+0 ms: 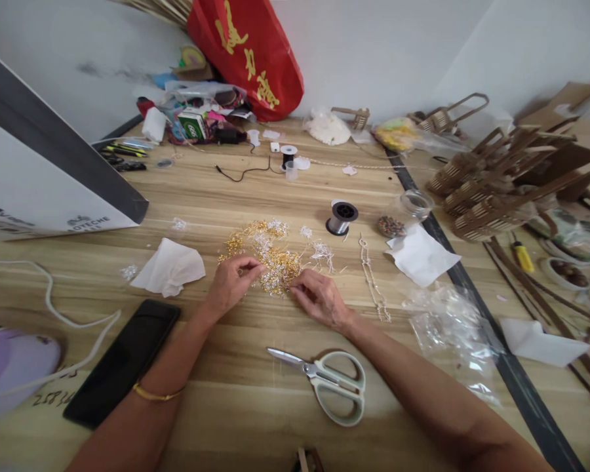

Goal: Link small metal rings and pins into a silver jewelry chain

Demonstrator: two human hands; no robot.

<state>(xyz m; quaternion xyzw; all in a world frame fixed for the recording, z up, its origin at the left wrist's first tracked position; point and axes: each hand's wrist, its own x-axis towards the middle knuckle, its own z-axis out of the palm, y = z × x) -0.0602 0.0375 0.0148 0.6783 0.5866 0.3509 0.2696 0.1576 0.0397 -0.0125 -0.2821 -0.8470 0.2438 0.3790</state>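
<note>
A heap of small gold and silver beads lies in the middle of the wooden table. My left hand is at the heap's left edge, thumb and forefinger pinched together; anything between them is too small to make out. On the right side, my right hand has its fingers closed at the edge of the beads, and its fingertips hide what they touch. Scissors with pale handles lie below my right hand. Right of the heap rests a beaded chain, and behind it stands a spool of silver wire.
A black phone lies beside my left forearm, near a crumpled white tissue. To the right are a glass jar, clear plastic bags and several woven baskets. A red bag leans at the back wall.
</note>
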